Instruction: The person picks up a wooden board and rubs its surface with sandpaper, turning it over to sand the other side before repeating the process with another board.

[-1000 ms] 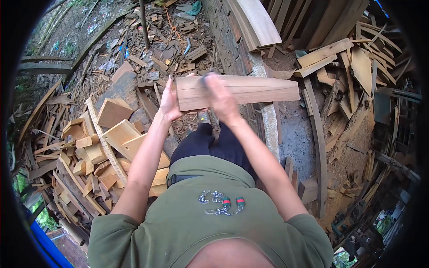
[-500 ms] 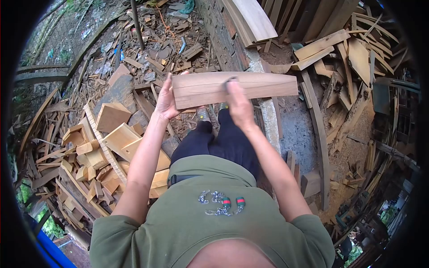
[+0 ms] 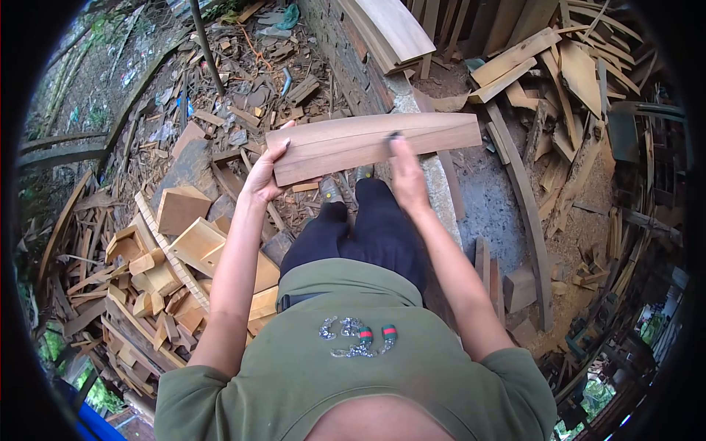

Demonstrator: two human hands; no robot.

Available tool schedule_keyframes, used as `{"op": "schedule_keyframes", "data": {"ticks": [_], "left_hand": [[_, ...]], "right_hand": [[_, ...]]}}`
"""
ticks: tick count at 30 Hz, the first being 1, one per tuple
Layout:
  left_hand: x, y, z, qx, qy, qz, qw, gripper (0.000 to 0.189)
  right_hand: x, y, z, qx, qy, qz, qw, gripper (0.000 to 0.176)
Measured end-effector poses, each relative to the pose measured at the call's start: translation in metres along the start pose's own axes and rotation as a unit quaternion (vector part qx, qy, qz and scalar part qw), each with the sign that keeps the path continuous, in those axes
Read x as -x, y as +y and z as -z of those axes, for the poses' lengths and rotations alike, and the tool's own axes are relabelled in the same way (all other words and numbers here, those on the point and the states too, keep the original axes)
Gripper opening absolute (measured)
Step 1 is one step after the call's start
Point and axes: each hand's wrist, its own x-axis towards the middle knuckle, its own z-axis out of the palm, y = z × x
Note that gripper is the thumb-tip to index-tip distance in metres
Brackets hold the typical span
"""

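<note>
A long, slightly curved wooden board (image 3: 338, 147) with a dark line along its face is held up in front of my legs. My left hand (image 3: 267, 170) grips its left end, thumb on the face and the other fingers partly hidden behind. Over the board's right half, my right hand (image 3: 408, 173) is closed around a small dark object (image 3: 395, 137) that touches the face. Motion blurs that object, and I cannot make out what it is.
Wood offcuts (image 3: 184, 212) lie heaped at the left. A low wall (image 3: 353, 59) with boards (image 3: 397, 33) on top runs ahead. At the right are a long curved plank (image 3: 526, 209), more scrap wood (image 3: 585, 77) and sawdust on the ground.
The board's left end has dropped a little and the board has shifted left with my left hand. My right hand has moved right along the face with the dark object.
</note>
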Motion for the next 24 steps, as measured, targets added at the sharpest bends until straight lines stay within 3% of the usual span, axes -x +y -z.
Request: {"op": "schedule_keyframes", "data": {"ticks": [1,2,4,8,9,11,13,14,16,19,20,22,24], "left_hand": [[0.000,-0.001,0.000,-0.001,0.006,-0.004,1.000,0.055],[0.000,-0.003,0.000,-0.001,0.013,-0.007,1.000,0.055],[-0.004,-0.003,0.008,-0.005,0.034,-0.011,0.999,0.056],[-0.004,-0.004,0.009,-0.024,0.074,-0.008,0.997,0.058],[-0.004,-0.003,0.010,-0.034,0.079,-0.009,0.996,0.059],[-0.004,-0.005,0.011,-0.057,0.094,-0.015,0.994,0.059],[-0.003,-0.007,0.015,-0.095,0.120,-0.038,0.988,0.057],[-0.003,-0.008,0.019,-0.098,0.122,-0.037,0.987,0.057],[-0.007,-0.012,0.029,-0.153,0.219,-0.053,0.962,0.054],[-0.015,-0.017,0.035,-0.223,0.259,-0.107,0.934,0.053],[-0.016,-0.021,0.029,-0.243,0.316,-0.126,0.909,0.050],[-0.023,-0.025,0.031,-0.287,0.346,-0.135,0.883,0.048],[-0.027,-0.029,0.036,-0.353,0.387,-0.151,0.838,0.044]], "right_hand": [[0.001,0.022,0.003,0.012,0.022,-0.087,0.996,0.041],[0.002,0.026,0.002,0.013,0.025,-0.089,0.996,0.041],[-0.001,0.027,0.002,0.042,0.052,-0.200,0.977,0.044],[0.012,-0.042,-0.021,-0.003,0.012,0.093,0.996,0.040],[0.014,-0.059,-0.013,-0.005,-0.036,0.099,0.994,0.039],[0.010,-0.032,-0.009,0.024,-0.025,0.125,0.992,0.038],[0.002,0.027,-0.004,0.046,0.041,0.029,0.998,0.039],[-0.002,0.055,0.002,0.046,0.049,-0.078,0.995,0.041],[-0.012,0.095,0.020,0.053,0.097,-0.190,0.976,0.043],[-0.013,0.087,0.009,0.084,0.110,-0.224,0.965,0.043],[-0.008,0.075,-0.005,0.081,0.122,-0.166,0.975,0.043],[0.006,0.039,-0.016,0.094,0.091,-0.028,0.991,0.045],[0.011,0.024,-0.005,0.092,0.039,0.021,0.995,0.048]]}}
